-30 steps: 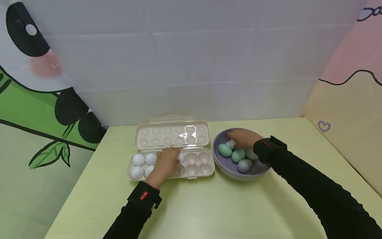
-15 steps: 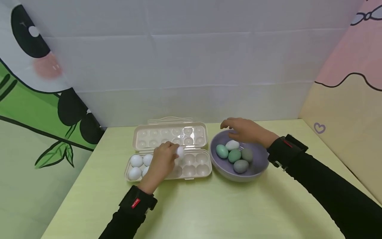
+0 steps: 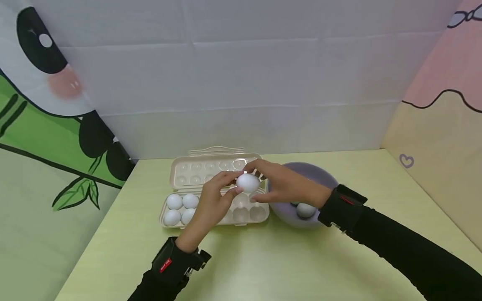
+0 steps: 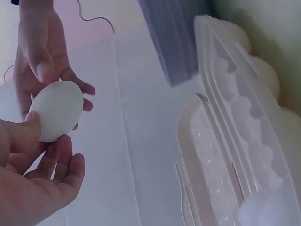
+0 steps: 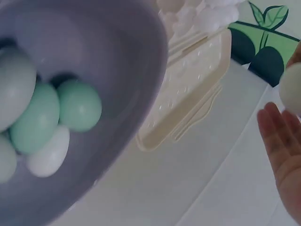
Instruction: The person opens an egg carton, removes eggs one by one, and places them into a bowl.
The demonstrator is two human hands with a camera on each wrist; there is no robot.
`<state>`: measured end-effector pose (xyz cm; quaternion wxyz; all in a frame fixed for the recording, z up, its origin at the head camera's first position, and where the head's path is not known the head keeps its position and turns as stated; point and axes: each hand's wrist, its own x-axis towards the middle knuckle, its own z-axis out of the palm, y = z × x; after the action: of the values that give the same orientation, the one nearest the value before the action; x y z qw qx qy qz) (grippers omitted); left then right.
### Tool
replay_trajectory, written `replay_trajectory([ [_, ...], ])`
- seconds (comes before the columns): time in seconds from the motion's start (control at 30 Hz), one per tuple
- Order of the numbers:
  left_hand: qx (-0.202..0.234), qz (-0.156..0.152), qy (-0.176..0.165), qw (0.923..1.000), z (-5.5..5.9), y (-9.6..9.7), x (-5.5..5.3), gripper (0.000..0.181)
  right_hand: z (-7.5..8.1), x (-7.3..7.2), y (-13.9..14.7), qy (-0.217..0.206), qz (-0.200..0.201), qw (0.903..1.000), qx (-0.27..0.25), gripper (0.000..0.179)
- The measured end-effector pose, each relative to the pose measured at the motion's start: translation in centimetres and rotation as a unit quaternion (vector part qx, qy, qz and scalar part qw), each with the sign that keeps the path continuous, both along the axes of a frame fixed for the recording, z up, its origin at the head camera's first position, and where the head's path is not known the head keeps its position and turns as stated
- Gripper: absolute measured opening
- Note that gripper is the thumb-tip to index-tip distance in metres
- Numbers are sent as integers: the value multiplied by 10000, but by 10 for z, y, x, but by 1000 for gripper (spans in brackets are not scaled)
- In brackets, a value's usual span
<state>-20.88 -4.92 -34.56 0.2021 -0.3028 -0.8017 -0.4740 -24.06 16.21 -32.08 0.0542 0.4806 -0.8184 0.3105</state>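
My left hand point(image 3: 208, 205) pinches a white egg point(image 3: 248, 183) between thumb and fingers, raised over the egg carton point(image 3: 257, 214). Facing it, my right hand point(image 3: 288, 184) is spread around the egg's other side; in the left wrist view its fingers reach behind the egg while its thumb point(image 4: 45, 70) stays off the shell. White eggs point(image 3: 175, 201) fill cups at the carton's left end. To the right is a purple bowl point(image 3: 306, 168), partly hidden by my right hand; the right wrist view shows green eggs point(image 5: 80, 104), a white egg point(image 5: 49, 153) and greyish ones inside.
Tilted back behind the cups is the carton's open lid point(image 3: 188, 169). A pale yellow table point(image 3: 248, 259) carries everything. White sheeting point(image 3: 241, 83) hangs along its back edge, with a printed panel point(image 3: 433, 138) on the right.
My left hand has lifted the white egg from the carton and moved it up and right. My right hand has left the bowl and come leftward to the egg.
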Motion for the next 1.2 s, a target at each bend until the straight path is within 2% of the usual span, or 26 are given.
replay_trajectory([
  [0.1, 370, -148, -286, 9988, 1, 5, 2, 34, -2, 2, -3, 198, 45, 9991, -385, 49],
  [0.23, 577, -234, -512, 9967, 2, 10, 2, 33, -3, 1, -2, 424, -15, 9979, -497, 46],
  [0.33, 475, -173, -633, 9967, 3, 14, -1, 33, -2, -5, 2, 440, 14, 9983, -383, 49],
  [0.5, 34, -33, -675, 9977, 4, 15, -6, 33, 1, -16, 10, 412, -46, 9991, -102, 52],
  [0.6, -97, 18, -711, 9974, 3, 12, -10, 31, 4, -23, 20, 260, -339, 9991, 84, 54],
  [0.7, -142, 119, -782, 9968, 2, 4, -14, 30, 8, -32, 35, 34, -872, 9956, 334, 53],
  [0.83, -182, 342, -853, 9956, -1, -16, -13, 27, 10, -39, 50, -190, -1701, 9821, 789, 55],
  [0.93, -137, 479, -997, 9938, -7, -26, -13, 26, 5, -44, 58, -373, -2084, 9714, 1070, 59],
  [1.03, -99, 528, -1172, 9917, -13, -31, -11, 25, -5, -46, 62, -616, -2141, 9666, 1269, 56],
  [1.2, -67, 569, -1366, 9890, -22, -34, -8, 25, -23, -47, 62, -860, -1921, 9639, 1632, 37],
])
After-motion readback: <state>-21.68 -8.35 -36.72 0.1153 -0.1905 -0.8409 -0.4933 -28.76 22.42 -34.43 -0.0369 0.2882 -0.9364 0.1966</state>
